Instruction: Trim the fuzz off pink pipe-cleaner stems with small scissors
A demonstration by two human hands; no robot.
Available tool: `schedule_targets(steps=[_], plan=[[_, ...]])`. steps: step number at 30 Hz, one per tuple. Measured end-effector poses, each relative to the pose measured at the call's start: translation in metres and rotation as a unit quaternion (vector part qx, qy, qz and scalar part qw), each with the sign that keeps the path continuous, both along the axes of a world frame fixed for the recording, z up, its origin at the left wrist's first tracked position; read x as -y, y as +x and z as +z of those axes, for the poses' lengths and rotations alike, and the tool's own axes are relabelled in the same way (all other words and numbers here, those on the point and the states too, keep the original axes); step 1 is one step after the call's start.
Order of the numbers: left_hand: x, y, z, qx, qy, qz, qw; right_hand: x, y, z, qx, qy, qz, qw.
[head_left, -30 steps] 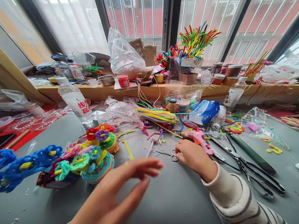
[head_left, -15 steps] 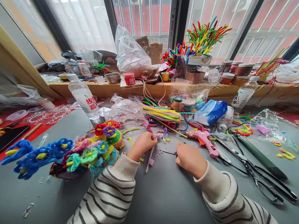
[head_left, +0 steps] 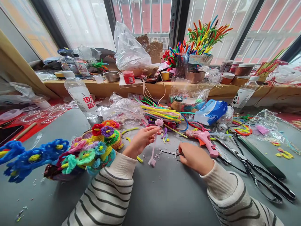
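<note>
My left hand point(head_left: 140, 139) pinches a pink pipe-cleaner flower stem point(head_left: 155, 142) and holds it upright above the grey table point(head_left: 169, 194), its pink bloom at the top. My right hand point(head_left: 194, 157) rests on the table with curled fingers beside the handles of small silver scissors point(head_left: 172, 153); whether it grips them I cannot tell. A pink glue gun point(head_left: 203, 139) lies just beyond my right hand.
A heap of pipe-cleaner flowers point(head_left: 94, 150) and blue flowers point(head_left: 30, 157) sits at left. Loose pipe cleaners point(head_left: 162, 113), a water bottle point(head_left: 78, 94), a tissue pack point(head_left: 210, 111) and large black scissors point(head_left: 261, 179) crowd the table. The cluttered window ledge point(head_left: 150, 88) runs behind.
My left hand went from open near the front to the loose stems, pinched the pink flower stem and lifted it upright. My right hand stayed by the small scissors.
</note>
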State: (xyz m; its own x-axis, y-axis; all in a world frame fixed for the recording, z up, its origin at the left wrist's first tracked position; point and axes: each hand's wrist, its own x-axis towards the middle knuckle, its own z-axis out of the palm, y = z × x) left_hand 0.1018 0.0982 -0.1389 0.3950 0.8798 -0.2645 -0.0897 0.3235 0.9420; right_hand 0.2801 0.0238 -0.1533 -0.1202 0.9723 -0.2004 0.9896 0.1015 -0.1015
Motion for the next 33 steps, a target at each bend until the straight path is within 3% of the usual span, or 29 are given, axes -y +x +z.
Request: schedule_targets(steps=[5, 10, 16, 19, 23, 27, 30, 33], plan=[[-0.004, -0.002, -0.001, 0.078, -0.060, 0.014, 0.995, 0.001, -0.006, 0.002, 0.034, -0.019, -0.011, 0.999], [-0.004, -0.002, 0.000, 0.094, -0.055, 0.036, 0.993, 0.001, -0.003, 0.002, 0.016, 0.016, -0.027, 0.999], [-0.003, -0.002, -0.001, 0.105, -0.048, 0.062, 0.991, -0.003, 0.001, -0.001, -0.193, 0.040, -0.069, 0.978], [-0.002, -0.002, -0.001, 0.110, -0.044, 0.072, 0.990, -0.004, 0.000, -0.006, -0.342, 0.022, -0.081, 0.936], [-0.003, -0.003, -0.004, 0.127, -0.036, 0.082, 0.988, -0.005, -0.005, -0.014, -0.536, -0.047, -0.090, 0.838], [-0.002, -0.002, -0.005, 0.120, -0.033, 0.092, 0.988, -0.003, -0.011, -0.020, -0.633, -0.126, -0.091, 0.758], [-0.002, -0.001, -0.003, 0.112, -0.031, 0.096, 0.989, -0.003, -0.013, -0.021, -0.662, -0.161, -0.087, 0.727], [-0.001, -0.001, -0.002, 0.120, -0.042, 0.103, 0.987, -0.003, -0.014, -0.021, -0.671, -0.175, -0.092, 0.714]])
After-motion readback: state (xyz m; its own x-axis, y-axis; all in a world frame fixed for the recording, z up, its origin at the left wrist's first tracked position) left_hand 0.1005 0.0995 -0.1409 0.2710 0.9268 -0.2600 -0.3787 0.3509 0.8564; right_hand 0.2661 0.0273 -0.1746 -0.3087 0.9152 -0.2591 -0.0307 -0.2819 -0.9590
